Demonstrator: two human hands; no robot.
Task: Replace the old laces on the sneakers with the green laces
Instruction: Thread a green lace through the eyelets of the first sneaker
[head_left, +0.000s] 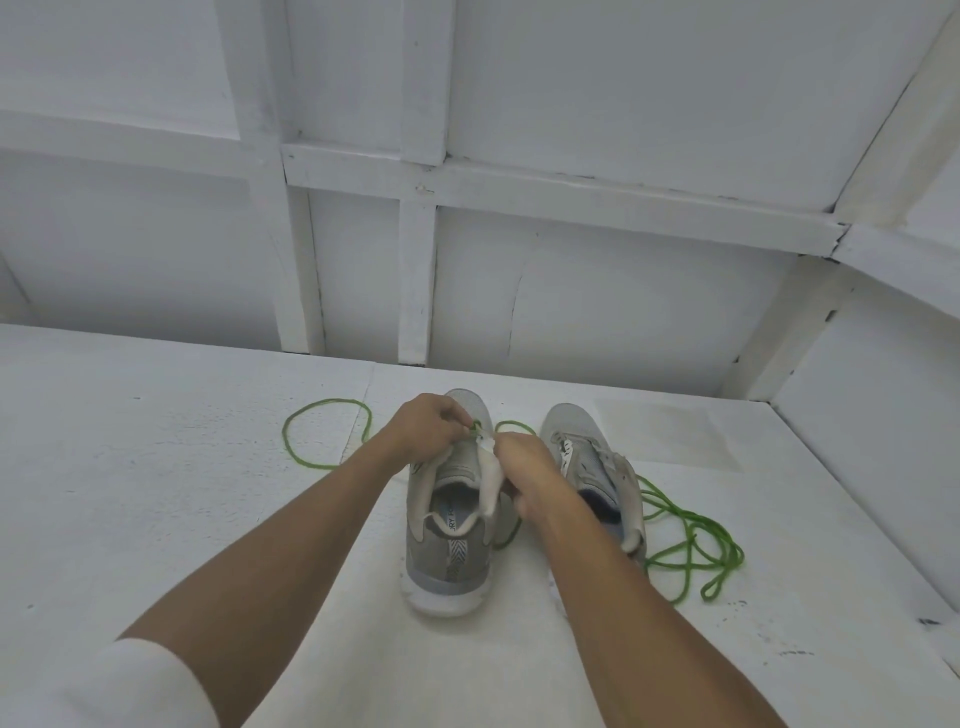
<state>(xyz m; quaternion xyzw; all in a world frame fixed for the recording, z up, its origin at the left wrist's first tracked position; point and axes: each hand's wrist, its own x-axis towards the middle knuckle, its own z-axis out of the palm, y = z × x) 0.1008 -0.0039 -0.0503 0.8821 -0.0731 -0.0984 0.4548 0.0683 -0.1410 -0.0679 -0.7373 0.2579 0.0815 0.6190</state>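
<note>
Two grey sneakers stand on the white floor, heels toward me. The left sneaker (449, 545) has a green lace (311, 457) at its front eyelets; the lace loops out to the left on the floor. My left hand (426, 428) pinches this lace near the toe end. My right hand (524, 467) grips the right side of that sneaker's upper beside its white tongue. The right sneaker (587, 457) stands beside it, partly hidden by my right forearm. A second green lace (691, 551) lies tangled to its right.
A white panelled wall (519, 260) with wooden battens rises just behind the sneakers. Another white wall (883, 415) closes in on the right. The white floor (156, 467) extends to the left and toward me.
</note>
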